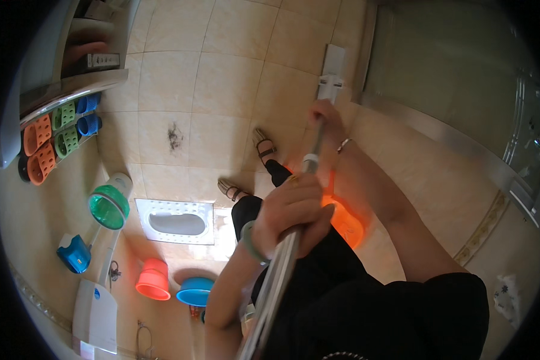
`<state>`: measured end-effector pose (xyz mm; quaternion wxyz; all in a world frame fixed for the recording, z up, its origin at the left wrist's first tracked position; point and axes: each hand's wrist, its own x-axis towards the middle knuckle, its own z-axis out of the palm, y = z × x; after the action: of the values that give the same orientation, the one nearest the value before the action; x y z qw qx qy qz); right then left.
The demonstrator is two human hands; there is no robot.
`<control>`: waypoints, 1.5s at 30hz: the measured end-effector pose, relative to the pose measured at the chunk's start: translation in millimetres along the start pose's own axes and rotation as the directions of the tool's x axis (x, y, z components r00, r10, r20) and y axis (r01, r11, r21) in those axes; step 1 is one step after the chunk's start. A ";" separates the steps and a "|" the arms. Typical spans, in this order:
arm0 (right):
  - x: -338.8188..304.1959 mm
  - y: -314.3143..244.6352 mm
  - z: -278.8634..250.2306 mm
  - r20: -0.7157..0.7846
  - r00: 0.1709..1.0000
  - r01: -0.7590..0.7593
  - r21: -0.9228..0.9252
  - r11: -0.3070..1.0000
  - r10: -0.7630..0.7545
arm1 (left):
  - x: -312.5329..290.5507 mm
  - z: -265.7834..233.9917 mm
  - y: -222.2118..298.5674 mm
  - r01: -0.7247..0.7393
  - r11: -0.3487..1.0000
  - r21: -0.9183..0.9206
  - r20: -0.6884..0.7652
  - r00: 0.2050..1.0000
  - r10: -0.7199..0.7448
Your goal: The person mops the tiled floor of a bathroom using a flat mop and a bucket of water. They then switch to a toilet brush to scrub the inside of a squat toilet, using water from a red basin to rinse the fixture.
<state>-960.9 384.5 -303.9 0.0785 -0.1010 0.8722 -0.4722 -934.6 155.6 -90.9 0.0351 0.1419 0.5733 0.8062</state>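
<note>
Both my hands grip the long pale pole of a flat-headed mop (311,162), which runs from the lower middle up to the far right. My left hand (294,207), a green bangle at its wrist, is closed round the pole's nearer part. Farther along, my right hand (328,117) wraps the pole close above the white flat head (332,66). The head lies on the tiles beside the glass partition. Below my right forearm is an orange plastic scoop-like thing (344,223), partly hidden by my leg.
A squat toilet (177,223) is set in the floor at left. A dark smudge (174,138) marks the tiles beyond it. A green-lined bin (109,207), red bucket (153,279), blue basin (194,291) and racked slippers (63,132) line the left side. A glass partition (450,66) stands right.
</note>
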 end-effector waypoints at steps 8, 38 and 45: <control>21.1 -97.3 84.1 0.100 0.974 0.185 0.158 0.970 -0.203 | -56.8 -43.9 79.7 0.067 0.992 0.108 -0.262 0.964 -0.036; -127.2 -308.7 381.7 0.889 0.232 0.418 0.275 0.866 -0.394 | -392.9 -77.7 202.6 0.181 0.932 0.315 -0.932 0.242 0.268; -92.4 -329.7 371.5 0.915 0.095 0.480 0.303 0.823 -0.392 | -389.4 -94.4 205.4 -0.058 0.935 0.350 -0.881 0.319 0.350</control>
<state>-751.5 -68.5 -224.6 0.4423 -0.6201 0.5846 -0.2796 -565.5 -86.0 -0.9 -0.4189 -0.2683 0.5649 0.6583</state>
